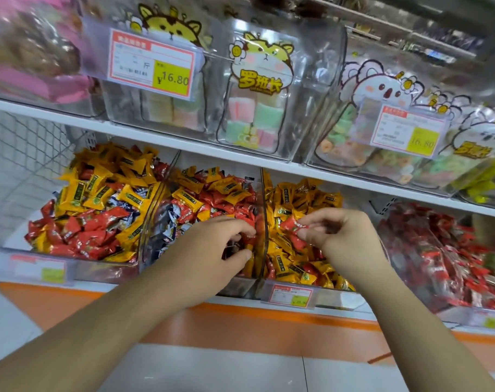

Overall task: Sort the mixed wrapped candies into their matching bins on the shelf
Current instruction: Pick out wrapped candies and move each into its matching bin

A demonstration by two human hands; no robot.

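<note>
Clear bins of wrapped candies line the lower shelf. The left bin (71, 264) holds yellow, red and dark-blue pieces mixed. The middle bin (240, 288) holds mostly red with yellow and blue ones. A third bin (334, 299) is mostly yellow with some red. My left hand (212, 250) reaches into the middle bin's right side, fingers curled around red candies (244, 241). My right hand (339, 239) hovers over the yellow bin, pinching a red candy (293, 229) between thumb and fingers.
A fourth bin (449, 267) at the right holds red-wrapped candies. The upper shelf (184, 142) carries clear tubs of marshmallows and gummy rings with price tags. A clear divider (264, 210) separates the middle and yellow bins. A wire rack stands at far left.
</note>
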